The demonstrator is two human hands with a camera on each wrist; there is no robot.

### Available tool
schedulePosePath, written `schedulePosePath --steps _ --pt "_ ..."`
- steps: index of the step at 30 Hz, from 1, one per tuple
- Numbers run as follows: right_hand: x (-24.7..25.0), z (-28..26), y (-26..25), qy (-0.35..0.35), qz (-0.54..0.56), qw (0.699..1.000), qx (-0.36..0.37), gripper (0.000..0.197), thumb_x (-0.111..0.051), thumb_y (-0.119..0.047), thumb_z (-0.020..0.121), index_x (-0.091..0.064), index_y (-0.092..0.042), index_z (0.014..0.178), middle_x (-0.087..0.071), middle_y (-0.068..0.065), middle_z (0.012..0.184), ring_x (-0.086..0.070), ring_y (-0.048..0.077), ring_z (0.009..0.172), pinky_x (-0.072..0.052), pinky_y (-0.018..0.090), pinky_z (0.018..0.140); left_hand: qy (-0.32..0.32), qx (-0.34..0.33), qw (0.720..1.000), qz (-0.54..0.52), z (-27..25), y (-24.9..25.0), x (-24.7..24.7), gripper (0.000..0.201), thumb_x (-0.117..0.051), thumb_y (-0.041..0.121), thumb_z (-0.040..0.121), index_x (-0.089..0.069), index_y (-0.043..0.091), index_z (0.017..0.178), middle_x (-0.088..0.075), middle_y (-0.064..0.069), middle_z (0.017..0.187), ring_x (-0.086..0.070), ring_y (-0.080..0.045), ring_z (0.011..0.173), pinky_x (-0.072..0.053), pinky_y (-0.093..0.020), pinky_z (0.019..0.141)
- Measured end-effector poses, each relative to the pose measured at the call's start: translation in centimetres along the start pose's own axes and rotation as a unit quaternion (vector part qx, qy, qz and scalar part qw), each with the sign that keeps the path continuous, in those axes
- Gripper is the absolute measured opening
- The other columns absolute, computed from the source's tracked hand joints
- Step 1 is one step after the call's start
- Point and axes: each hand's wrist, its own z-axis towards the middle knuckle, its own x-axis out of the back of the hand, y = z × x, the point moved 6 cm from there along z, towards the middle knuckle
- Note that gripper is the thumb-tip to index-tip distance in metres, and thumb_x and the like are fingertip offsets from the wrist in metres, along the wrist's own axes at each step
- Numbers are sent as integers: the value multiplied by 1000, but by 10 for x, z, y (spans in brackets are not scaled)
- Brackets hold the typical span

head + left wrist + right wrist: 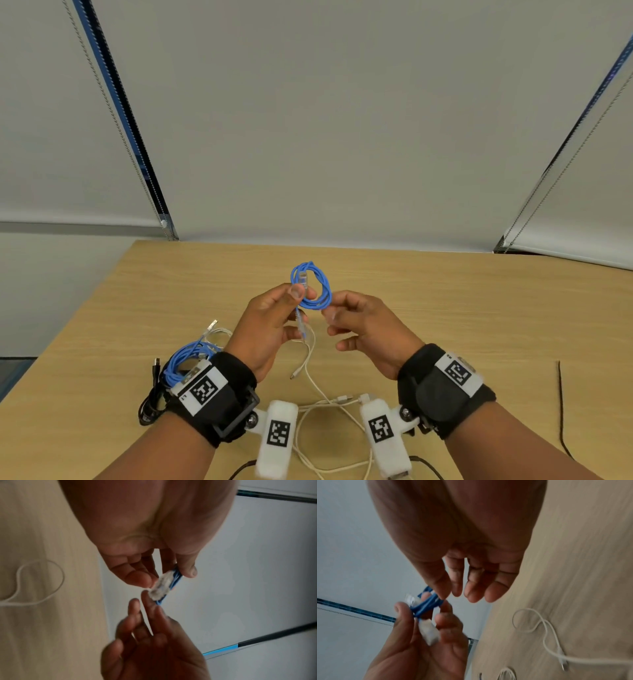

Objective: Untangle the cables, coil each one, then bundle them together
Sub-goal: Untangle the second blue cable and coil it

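Observation:
A small blue cable coil (313,289) with a clear plug (303,278) hangs in the air above the wooden table (462,308). My left hand (300,295) pinches its left side between thumb and fingers, with a second clear plug (429,632) lying against the palm. My right hand (327,311) pinches the coil's lower right edge with its fingertips. In the left wrist view the left hand (169,578) grips the plug (161,586) and the blue strands. In the right wrist view the right hand (448,595) meets the blue cable (426,606).
A second blue coil (186,358) lies at the left by my wrist, beside a black cable (150,397) and a silver USB plug (213,324). Loose white cables (310,370) sprawl between my forearms. A thin black cord (561,411) lies at the right.

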Motion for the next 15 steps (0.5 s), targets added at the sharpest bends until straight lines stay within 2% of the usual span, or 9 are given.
schedulePosePath --steps 3,6,9,12,13,15 --pt "13 4 -15 34 37 999 20 24 -64 -19 97 -70 -21 120 -71 0 104 -63 14 79 -50 31 64 -8 -2 998 69 3 5 5 29 -61 43 89 -79 19 90 -73 3 92 -60 -15 73 -52 -30 61" --pt "14 7 -23 51 -29 997 45 25 -65 -18 97 -69 -21 121 -68 2 94 -60 12 72 -50 28 59 -52 8 994 98 1 5 1 23 -60 32 94 -80 20 94 -77 0 99 -62 -13 74 -54 -29 65" --pt "10 10 -22 53 -42 996 58 20 -62 -8 98 -71 -15 114 -62 7 83 -57 10 63 -51 27 56 -70 10 995 64 -1 5 -1 28 -64 33 86 -78 10 94 -77 -6 102 -63 -19 84 -52 -33 76" --pt "2 11 -19 25 -12 999 43 15 -61 -4 98 -69 -13 106 -59 12 85 -57 12 60 -54 28 56 -78 15 997 -4 -3 5 0 21 -69 25 86 -80 11 96 -76 -13 100 -64 -25 92 -50 -35 84" --pt "-2 11 -17 10 -8 999 35 12 -60 -4 98 -67 -11 105 -61 12 87 -58 13 61 -55 29 56 -86 18 996 -26 -4 5 0 19 -70 22 86 -80 11 98 -76 -12 97 -66 -23 91 -52 -30 83" --pt "-9 11 -13 -16 -13 1000 22 9 -60 -6 99 -64 -8 106 -66 12 90 -60 15 66 -54 28 55 -102 25 993 -56 -7 4 1 19 -68 19 86 -79 9 98 -75 -10 91 -67 -16 83 -52 -23 72"
